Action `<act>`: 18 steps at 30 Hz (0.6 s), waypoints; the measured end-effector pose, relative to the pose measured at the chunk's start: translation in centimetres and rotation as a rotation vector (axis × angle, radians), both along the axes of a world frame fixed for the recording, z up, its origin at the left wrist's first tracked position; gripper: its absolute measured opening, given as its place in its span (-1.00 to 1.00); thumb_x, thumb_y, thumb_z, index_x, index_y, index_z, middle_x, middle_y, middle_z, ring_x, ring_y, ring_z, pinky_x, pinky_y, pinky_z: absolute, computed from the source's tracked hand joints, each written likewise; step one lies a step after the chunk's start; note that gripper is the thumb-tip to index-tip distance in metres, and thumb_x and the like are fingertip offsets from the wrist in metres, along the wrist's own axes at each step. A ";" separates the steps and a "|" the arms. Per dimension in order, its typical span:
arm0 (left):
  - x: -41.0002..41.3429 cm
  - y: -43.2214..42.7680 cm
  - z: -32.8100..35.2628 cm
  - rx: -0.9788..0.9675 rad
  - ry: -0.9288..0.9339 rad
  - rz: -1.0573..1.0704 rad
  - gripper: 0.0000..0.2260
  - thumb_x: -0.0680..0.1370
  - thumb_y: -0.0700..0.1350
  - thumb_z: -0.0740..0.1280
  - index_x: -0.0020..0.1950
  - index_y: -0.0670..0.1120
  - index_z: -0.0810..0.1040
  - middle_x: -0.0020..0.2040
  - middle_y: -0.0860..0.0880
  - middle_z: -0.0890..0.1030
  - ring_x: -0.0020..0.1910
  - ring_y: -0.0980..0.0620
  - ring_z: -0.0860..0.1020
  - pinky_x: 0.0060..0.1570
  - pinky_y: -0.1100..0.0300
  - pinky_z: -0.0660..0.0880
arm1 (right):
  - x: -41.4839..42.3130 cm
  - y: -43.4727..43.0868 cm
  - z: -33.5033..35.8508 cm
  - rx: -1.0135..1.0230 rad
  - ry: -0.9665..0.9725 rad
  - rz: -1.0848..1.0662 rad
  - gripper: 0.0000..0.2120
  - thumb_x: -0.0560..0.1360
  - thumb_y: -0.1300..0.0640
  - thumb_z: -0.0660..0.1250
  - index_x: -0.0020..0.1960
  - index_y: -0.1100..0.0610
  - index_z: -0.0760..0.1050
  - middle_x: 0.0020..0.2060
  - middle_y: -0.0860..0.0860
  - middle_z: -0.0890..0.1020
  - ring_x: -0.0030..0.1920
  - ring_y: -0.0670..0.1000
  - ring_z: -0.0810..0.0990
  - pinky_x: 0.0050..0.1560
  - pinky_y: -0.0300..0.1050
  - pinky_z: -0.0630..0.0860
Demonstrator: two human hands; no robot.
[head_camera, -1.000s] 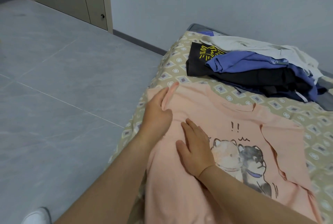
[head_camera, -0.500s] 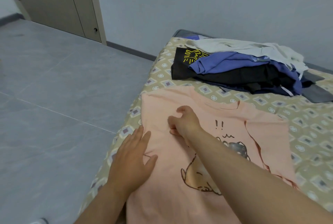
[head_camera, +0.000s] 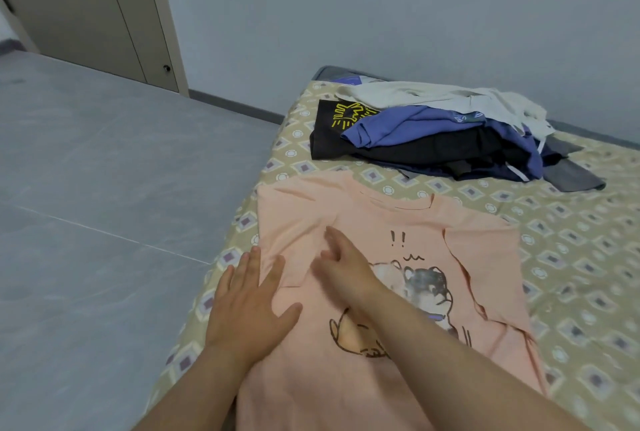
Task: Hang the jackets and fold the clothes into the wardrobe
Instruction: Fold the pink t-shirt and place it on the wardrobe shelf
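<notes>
A peach T-shirt (head_camera: 398,222) with a cartoon print of two dogs lies spread face up on the bed (head_camera: 571,257). My left hand (head_camera: 247,306) lies flat with spread fingers on the shirt's left edge and sleeve. My right hand (head_camera: 341,266) rests on the chest of the shirt with fingers stretched out towards the collar. Behind the shirt lies a pile of clothes (head_camera: 433,132): a black shirt with a yellow print, a blue garment, dark items and a white one on top.
The bed has a beige patterned sheet, and its left edge drops to a grey tiled floor (head_camera: 104,222). A beige wardrobe door (head_camera: 90,11) stands at the far left against the grey wall.
My right hand has gone from a curled pinch on the shirt to stretched fingers laid flat. My left hand stays flat at the shirt's left edge. The left sleeve lies smoother.
</notes>
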State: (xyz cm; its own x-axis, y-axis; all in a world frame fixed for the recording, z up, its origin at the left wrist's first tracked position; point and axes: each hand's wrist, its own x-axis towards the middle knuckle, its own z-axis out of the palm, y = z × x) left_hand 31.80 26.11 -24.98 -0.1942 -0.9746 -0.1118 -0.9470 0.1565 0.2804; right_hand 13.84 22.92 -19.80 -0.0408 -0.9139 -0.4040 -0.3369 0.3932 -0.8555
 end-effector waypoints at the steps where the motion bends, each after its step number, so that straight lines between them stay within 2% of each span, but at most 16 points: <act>1: -0.2 -0.2 0.2 0.041 -0.030 -0.001 -0.23 0.46 0.42 -0.02 0.60 0.16 -0.10 0.61 -0.10 -0.21 0.59 -0.05 -0.20 0.51 0.01 -0.27 | -1.0 1.7 -0.2 0.030 0.022 0.052 -0.35 0.52 0.20 0.30 0.56 -0.03 0.20 0.39 -0.20 0.33 0.39 -0.15 0.37 0.23 -0.26 0.33; 3: -0.4 -0.2 0.8 0.111 -0.069 0.003 -0.22 0.49 0.43 -0.01 0.59 0.15 -0.22 0.59 -0.11 -0.30 0.57 -0.06 -0.30 0.50 -0.01 -0.33 | -3.3 4.9 0.1 0.096 0.083 0.156 -0.42 0.51 0.16 0.33 0.50 -0.02 0.30 0.38 -0.18 0.40 0.41 -0.13 0.37 0.28 -0.32 0.30; 6: -0.3 1.5 1.2 0.156 -0.055 0.024 -0.26 0.55 0.39 -0.04 0.60 0.09 -0.24 0.59 -0.14 -0.29 0.56 -0.09 -0.31 0.51 -0.03 -0.31 | -6.4 9.5 1.2 0.167 0.145 0.233 -0.55 0.48 0.14 0.37 0.36 -0.02 0.45 0.20 -0.22 0.47 0.25 -0.17 0.43 0.14 -0.50 0.30; 7: -0.2 2.6 1.2 0.171 -0.047 0.021 -0.27 0.56 0.37 -0.05 0.60 0.08 -0.24 0.59 -0.15 -0.29 0.56 -0.09 -0.31 0.52 -0.03 -0.29 | -7.3 10.8 1.4 0.203 0.086 0.195 -0.53 0.44 0.13 0.40 0.34 -0.01 0.49 0.22 -0.20 0.48 0.23 -0.17 0.45 0.18 -0.44 0.33; 8: -0.1 3.7 1.2 0.185 -0.035 0.012 -0.27 0.57 0.36 -0.05 0.60 0.07 -0.25 0.59 -0.15 -0.29 0.56 -0.09 -0.31 0.52 -0.02 -0.28 | -8.1 12.0 1.9 0.237 -0.055 0.112 -0.55 0.41 0.13 0.43 0.29 0.02 0.52 0.22 -0.13 0.52 0.20 -0.13 0.50 0.21 -0.33 0.40; 10: 0.5 6.1 1.3 0.215 -0.019 -0.010 -0.26 0.58 0.35 -0.01 0.60 0.05 -0.26 0.58 -0.13 -0.31 0.56 -0.07 -0.31 0.52 0.02 -0.27 | -9.3 14.1 3.2 0.305 -0.422 -0.112 -0.66 0.48 0.16 0.42 0.25 0.09 0.53 0.14 0.03 0.60 0.11 0.00 0.59 0.14 -0.13 0.54; 11: 0.9 7.2 1.3 0.232 -0.015 -0.014 -0.26 0.58 0.34 0.01 0.59 0.05 -0.26 0.58 -0.12 -0.31 0.56 -0.07 -0.30 0.51 0.03 -0.26 | -9.9 15.1 4.1 0.302 -0.527 -0.190 -0.71 0.53 0.17 0.37 0.25 0.13 0.52 0.11 0.09 0.62 0.08 0.06 0.61 0.10 -0.07 0.57; 15: 1.9 10.7 2.0 0.289 0.062 0.018 -0.25 0.59 0.28 0.12 0.61 0.02 -0.19 0.60 -0.10 -0.24 0.58 -0.07 -0.21 0.53 0.06 -0.18 | -11.4 19.2 6.9 0.157 -0.486 -0.376 -0.70 0.52 0.22 0.35 0.25 0.23 0.50 -0.03 0.15 0.61 -0.10 0.09 0.62 -0.05 -0.10 0.61; 18: 2.6 12.9 3.3 0.339 0.296 0.112 -0.29 0.60 0.13 0.27 0.61 -0.04 -0.01 0.62 -0.07 -0.01 0.59 -0.06 0.00 0.52 0.09 0.01 | -11.9 22.7 7.6 0.063 -0.442 -0.531 -0.80 0.54 0.32 0.31 0.17 0.24 0.51 -0.13 0.14 0.60 -0.18 0.05 0.59 -0.13 -0.17 0.58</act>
State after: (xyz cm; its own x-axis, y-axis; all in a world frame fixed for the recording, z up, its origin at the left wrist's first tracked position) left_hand 34.43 39.00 -21.71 -0.1612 -0.9093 -0.3836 -0.8243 -0.0898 0.5591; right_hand 1.92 45.61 -12.19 -0.2959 -0.7899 -0.5372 0.2899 0.4616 -0.8384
